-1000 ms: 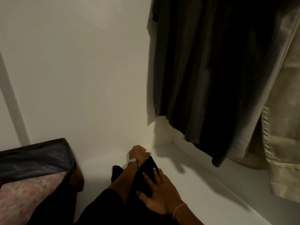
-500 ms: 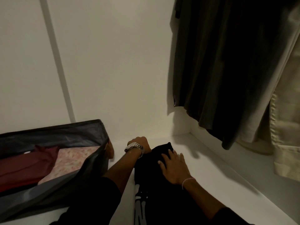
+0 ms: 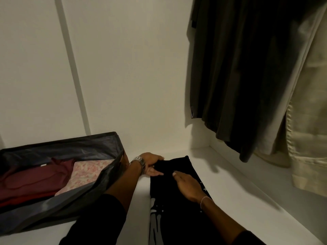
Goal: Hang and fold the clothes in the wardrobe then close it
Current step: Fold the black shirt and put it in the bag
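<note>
Black garment (image 3: 169, 175) lies lengthwise on the wardrobe shelf (image 3: 230, 188), just right of the storage box (image 3: 70, 144), far end toward the back wall. Pale print shows on the part nearest the camera.

Left hand (image 3: 150, 163), watch on the wrist, pinches the garment's far left corner: fingers curled over the top edge, thumb under the cloth. Right hand (image 3: 187, 184) lies flat on the cloth just right of the left hand, fingers straight and pressing, gripping nothing.

Change: a second ago the left hand was bunched at the far end and the right hand sat spread over the middle. Now the garment lies flatter and narrower, its far edge squared, and the left hand's grip has shifted to the corner. The view has also swung toward the box, which now shows maroon cloth (image 3: 35, 175) and a pink floral piece (image 3: 86, 172) inside.

Judgement: fold under way, not finished. Dark clothes (image 3: 238, 76) and a beige shirt (image 3: 307, 138) already hang right of the box, above the shelf. Closing remains to be done.
</note>
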